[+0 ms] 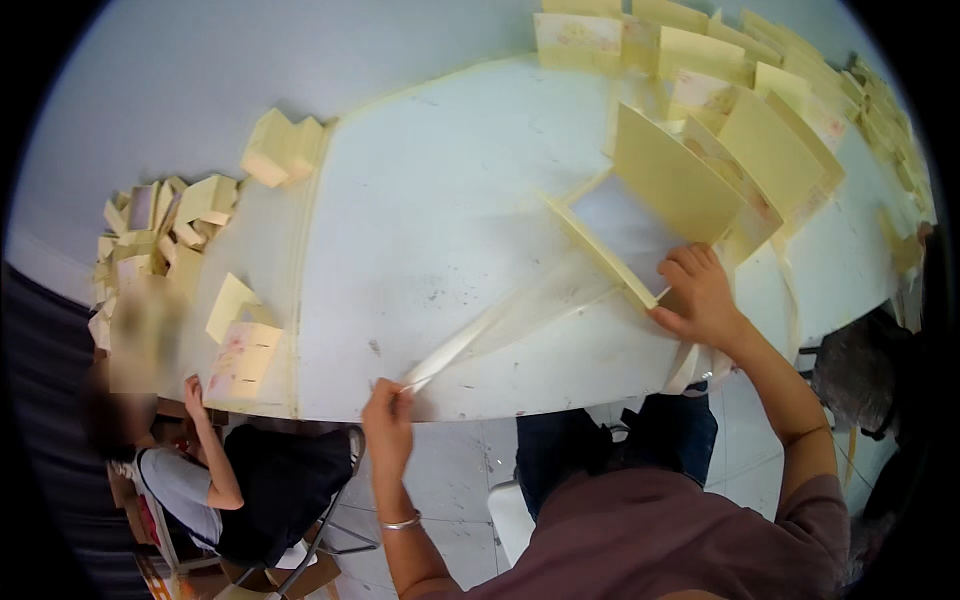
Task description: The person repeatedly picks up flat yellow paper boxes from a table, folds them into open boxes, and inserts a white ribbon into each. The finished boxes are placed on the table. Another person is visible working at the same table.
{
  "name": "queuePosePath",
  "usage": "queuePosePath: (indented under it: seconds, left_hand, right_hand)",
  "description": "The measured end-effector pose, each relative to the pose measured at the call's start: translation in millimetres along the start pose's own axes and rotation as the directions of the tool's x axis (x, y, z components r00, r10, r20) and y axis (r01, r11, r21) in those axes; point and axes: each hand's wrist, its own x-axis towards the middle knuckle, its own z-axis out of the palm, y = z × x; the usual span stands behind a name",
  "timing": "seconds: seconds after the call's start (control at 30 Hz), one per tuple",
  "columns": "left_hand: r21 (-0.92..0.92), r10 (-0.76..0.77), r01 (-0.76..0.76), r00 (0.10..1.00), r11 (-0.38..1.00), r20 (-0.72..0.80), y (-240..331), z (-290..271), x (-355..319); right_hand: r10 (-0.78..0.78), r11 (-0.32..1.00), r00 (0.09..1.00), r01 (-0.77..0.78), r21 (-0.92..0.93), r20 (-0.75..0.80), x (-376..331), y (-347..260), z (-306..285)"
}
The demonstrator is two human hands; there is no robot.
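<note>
Two grips: sheer ribbon [460, 345] pinched in the left hand [388, 415]; near corner of the box [655, 205] covered by the right hand [703, 300], whether clasped cannot be told.
Box handling: judged light, stiff, easily creased; best held by the low walls.
Ribbon handling: judged soft, slippery; best pinched near its end.
Box place: set on the pale table [430, 200], right of centre.
Box look: cream-yellow, lid raised, interior pale lilac.
Ribbon look: whitish, slanted toward the box.

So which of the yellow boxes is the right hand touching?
The open box, pale inside showing: only this one has the right hand on its near corner and a white ribbon stretching to the left hand.
</note>
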Motion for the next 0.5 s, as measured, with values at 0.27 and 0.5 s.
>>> queuePosePath:
  seconds: [0.27,0.5]
  left_hand:
    - [-0.010,0.461,-0.461,0.887,0.887,-0.003,46,80,14]
    - [-0.066,0.364,-0.358,0.919,0.931,0.152,80,98,76]
  right_hand:
    - [0.046,0.995,0.997,-0.051,-0.091,-0.059,-1,64,-5]
    - [0.299,0.937,0.954,-0.294,-0.188,-0.002,-16,137,-35]
